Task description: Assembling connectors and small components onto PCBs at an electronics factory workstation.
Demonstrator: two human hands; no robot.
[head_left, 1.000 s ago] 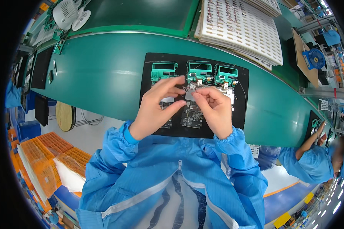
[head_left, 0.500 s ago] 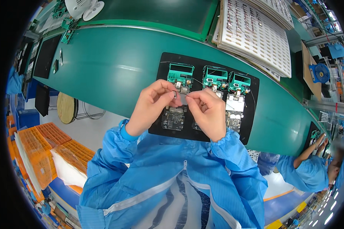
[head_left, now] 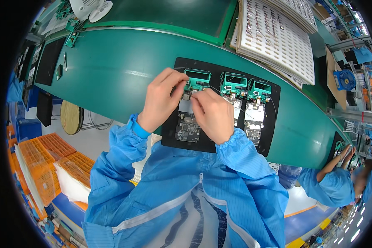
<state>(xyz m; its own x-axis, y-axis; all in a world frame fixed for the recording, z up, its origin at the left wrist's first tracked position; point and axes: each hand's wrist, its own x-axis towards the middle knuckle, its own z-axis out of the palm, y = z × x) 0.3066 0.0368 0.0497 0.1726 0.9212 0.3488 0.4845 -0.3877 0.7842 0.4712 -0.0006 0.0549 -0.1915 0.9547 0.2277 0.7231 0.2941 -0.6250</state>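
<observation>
Three green plastic housings with circuit boards lie in a row on a black mat (head_left: 169,132). My left hand (head_left: 161,99) is pinched at the left edge of the leftmost green housing (head_left: 199,76). Just below that housing, the fingers of my right hand (head_left: 214,113) are closed over its small boards. Whatever either hand pinches is hidden by the fingers. A dark circuit board (head_left: 187,130) lies toward me, below the hands. To the right sit the middle green housing (head_left: 234,84) and the right green housing (head_left: 259,87), with thin wires around them.
A stack of white perforated trays (head_left: 273,41) with small parts stands at the back right. Tweezers (head_left: 65,62) lie on the green table (head_left: 111,70) at left, near a white fan (head_left: 91,8). A co-worker (head_left: 330,186) sits at right.
Both hands have moved away from me to the leftmost housing; they were together over its boards. The small dark piece that showed in my left fingers is now out of sight.
</observation>
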